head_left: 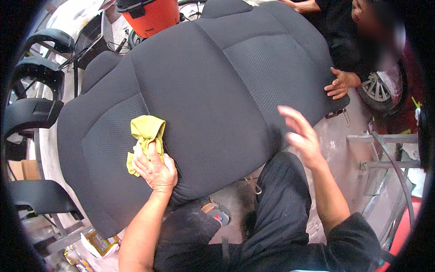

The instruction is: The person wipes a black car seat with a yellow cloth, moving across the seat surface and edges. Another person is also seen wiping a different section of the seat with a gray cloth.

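Note:
A dark grey car seat back (190, 90) with textured side panels stretches in front of me. My left hand (156, 172) presses a crumpled yellow cloth (147, 128) against its left panel, fingers curled over the fabric. Above the seat's near right part, my right hand (304, 138) is raised with fingers apart, slightly blurred, and holds nothing. At the seat's far right edge rests another person's open hand (339, 84). That person's other hand is partly visible at the top edge of the seat.
An orange bucket-shaped machine (152, 18) with a black top stands behind the seat. Black curved plastic parts (38, 197) hang on a rack at left. A metal frame (385, 139) and a car wheel (377, 90) are at right. My leg (285, 195) is close against the seat.

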`<state>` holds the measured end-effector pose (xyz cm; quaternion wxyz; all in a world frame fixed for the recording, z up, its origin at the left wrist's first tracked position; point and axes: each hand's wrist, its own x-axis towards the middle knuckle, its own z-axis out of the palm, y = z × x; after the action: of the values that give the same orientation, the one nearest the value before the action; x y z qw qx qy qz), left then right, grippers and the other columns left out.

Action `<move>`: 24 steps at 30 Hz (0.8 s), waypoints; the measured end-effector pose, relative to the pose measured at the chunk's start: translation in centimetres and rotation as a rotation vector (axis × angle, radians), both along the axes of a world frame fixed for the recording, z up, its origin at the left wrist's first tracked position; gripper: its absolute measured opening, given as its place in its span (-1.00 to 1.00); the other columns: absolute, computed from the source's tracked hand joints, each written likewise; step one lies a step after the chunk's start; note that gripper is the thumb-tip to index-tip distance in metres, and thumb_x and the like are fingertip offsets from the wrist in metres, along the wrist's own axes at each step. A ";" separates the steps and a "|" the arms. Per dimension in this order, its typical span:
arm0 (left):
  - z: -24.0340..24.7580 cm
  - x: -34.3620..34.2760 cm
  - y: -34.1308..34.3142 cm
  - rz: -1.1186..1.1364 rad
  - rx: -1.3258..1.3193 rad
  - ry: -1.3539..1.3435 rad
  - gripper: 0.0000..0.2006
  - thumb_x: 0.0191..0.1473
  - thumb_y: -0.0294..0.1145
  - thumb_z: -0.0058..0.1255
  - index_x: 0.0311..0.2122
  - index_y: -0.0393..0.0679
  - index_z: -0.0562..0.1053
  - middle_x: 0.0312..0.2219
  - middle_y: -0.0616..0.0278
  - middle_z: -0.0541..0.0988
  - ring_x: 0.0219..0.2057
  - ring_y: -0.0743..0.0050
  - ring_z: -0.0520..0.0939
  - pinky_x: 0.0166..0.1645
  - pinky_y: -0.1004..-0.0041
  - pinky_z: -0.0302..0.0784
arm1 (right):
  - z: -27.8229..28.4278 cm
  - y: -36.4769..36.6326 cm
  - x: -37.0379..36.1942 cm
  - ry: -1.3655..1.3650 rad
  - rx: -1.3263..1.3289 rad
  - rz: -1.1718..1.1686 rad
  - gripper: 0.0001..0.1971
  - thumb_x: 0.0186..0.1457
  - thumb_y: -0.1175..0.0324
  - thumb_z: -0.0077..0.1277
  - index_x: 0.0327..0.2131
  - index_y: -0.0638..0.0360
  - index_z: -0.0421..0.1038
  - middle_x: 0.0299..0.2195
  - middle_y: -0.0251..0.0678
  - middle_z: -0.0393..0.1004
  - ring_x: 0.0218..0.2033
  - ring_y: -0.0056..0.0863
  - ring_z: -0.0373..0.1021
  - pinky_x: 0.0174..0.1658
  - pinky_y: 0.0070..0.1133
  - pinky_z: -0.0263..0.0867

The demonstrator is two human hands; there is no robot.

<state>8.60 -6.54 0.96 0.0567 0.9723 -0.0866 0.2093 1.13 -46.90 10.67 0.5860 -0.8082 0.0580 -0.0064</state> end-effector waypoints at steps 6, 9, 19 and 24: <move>0.2 0.3 -0.5 -0.034 -0.035 0.007 -0.37 0.02 -0.29 0.07 0.24 -0.12 0.26 0.28 -0.25 0.17 0.24 -0.33 0.23 0.32 -0.16 0.04 | -5.8 9.6 16.1 0.055 -0.858 -0.028 0.09 0.21 -0.43 -0.21 0.44 0.34 -0.24 0.48 0.09 -0.25 0.51 -0.01 -0.35 0.48 -0.05 -0.49; 0.0 0.4 0.2 -0.039 -0.044 0.001 -0.36 0.01 -0.29 0.08 0.24 -0.13 0.26 0.28 -0.27 0.16 0.24 -0.35 0.23 0.32 -0.18 0.02 | -6.1 9.8 21.6 0.076 -0.755 -0.150 0.10 0.19 -0.40 -0.14 0.44 0.34 -0.22 0.46 0.10 -0.14 0.51 -0.11 -0.26 0.49 -0.11 -0.45; -0.3 0.5 0.3 -0.081 -0.088 0.010 -0.35 0.00 -0.29 0.08 0.24 -0.13 0.26 0.26 -0.27 0.18 0.24 -0.35 0.23 0.32 -0.20 0.01 | -8.1 7.5 23.2 -0.185 -0.624 -0.367 -0.69 0.12 0.09 0.22 -0.14 0.02 0.62 0.07 -0.23 0.52 0.14 -0.23 0.40 0.27 -0.25 0.15; -0.4 0.6 -0.1 -0.092 -0.086 0.012 -0.37 0.01 -0.29 0.07 0.24 -0.13 0.26 0.26 -0.26 0.18 0.24 -0.34 0.23 0.32 -0.18 0.02 | -9.5 3.2 21.0 -0.417 -0.433 -0.383 -0.75 0.29 0.20 0.01 -0.16 0.15 0.54 -0.09 -0.14 0.55 -0.02 -0.24 0.48 0.07 -0.33 0.36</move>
<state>9.20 -6.65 0.52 0.1085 0.9652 -0.1219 0.2043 22.16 -43.70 1.15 0.3884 -0.8695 0.0848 -0.2932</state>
